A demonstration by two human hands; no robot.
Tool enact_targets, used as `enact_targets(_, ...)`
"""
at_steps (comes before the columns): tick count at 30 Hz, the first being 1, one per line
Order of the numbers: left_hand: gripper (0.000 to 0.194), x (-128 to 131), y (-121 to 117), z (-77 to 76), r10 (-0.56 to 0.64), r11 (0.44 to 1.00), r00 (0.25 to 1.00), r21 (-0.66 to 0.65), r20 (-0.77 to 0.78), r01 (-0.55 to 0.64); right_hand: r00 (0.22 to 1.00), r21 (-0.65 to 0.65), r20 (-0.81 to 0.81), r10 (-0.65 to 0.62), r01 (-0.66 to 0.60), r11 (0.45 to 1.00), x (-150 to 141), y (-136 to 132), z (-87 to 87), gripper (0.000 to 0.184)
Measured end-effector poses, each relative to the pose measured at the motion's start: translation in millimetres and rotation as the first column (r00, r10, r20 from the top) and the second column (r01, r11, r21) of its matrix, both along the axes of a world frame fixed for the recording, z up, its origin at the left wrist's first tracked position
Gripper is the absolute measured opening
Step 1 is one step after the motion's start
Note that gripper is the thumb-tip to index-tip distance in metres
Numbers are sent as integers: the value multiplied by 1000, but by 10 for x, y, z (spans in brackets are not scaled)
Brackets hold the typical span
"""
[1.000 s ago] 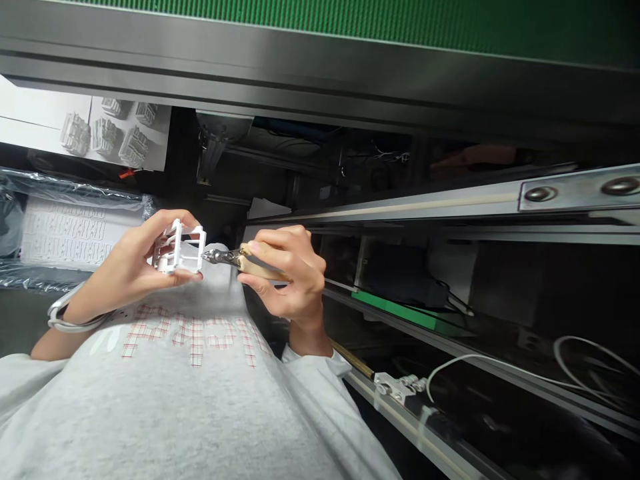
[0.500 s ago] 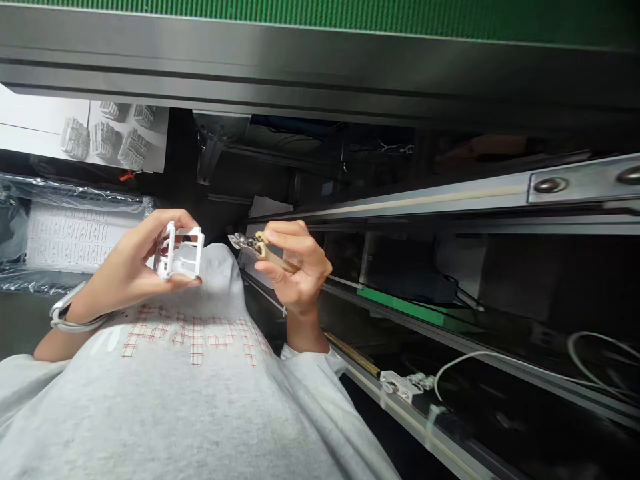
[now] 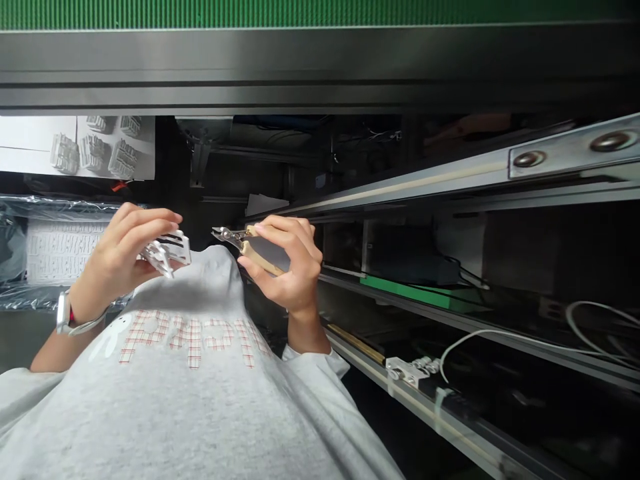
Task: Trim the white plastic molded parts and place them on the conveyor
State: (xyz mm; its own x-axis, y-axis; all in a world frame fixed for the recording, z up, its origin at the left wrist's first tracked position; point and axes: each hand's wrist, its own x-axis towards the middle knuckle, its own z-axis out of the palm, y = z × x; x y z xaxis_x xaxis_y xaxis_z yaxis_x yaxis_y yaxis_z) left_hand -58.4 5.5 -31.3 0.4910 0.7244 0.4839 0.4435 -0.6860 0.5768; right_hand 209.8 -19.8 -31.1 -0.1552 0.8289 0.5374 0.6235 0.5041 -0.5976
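My left hand (image 3: 117, 257) is closed round a small white plastic frame part (image 3: 167, 251), which is blurred and tilted sideways. My right hand (image 3: 285, 267) grips a pair of small cutters (image 3: 245, 245) with tan handles; the metal jaws point left toward the white part, a short gap away. Both hands hover above my grey shirt with its red plaid lettering (image 3: 190, 337). A watch sits on my left wrist (image 3: 65, 313).
A plastic-wrapped tray of white parts (image 3: 55, 250) lies at the left, with several more white parts on a white sheet (image 3: 100, 150) above it. Metal rails (image 3: 450, 177) and a green conveyor belt (image 3: 320, 13) cross the view. White cables (image 3: 500, 340) run at the right.
My left hand turned the white part over and shifted left. The cutters pulled away from the part and now sit apart from it.
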Motion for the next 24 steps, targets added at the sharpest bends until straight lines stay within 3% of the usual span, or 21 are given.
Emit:
enact_targets(4,58,22,-18,-21,80,992,996,-105,32,-76,1000,-5,-24,2,-2,1000,-7,-19,7,28)
enact_targets(13,52,165,-90,36,15,923,989,-383,145,42,993,21,-54,109,-108,994,-16,-77,97,29)
enact_targets(19,49,203,-124,75,25,932,993,-362,114,18,993,16,-55,104,-103,995,-22,-117,82,28)
enact_targets(24,52,262,-155,13,244,965,959,-139,147,-224,999,44,36,3,-4,999,-54,-194,127,29)
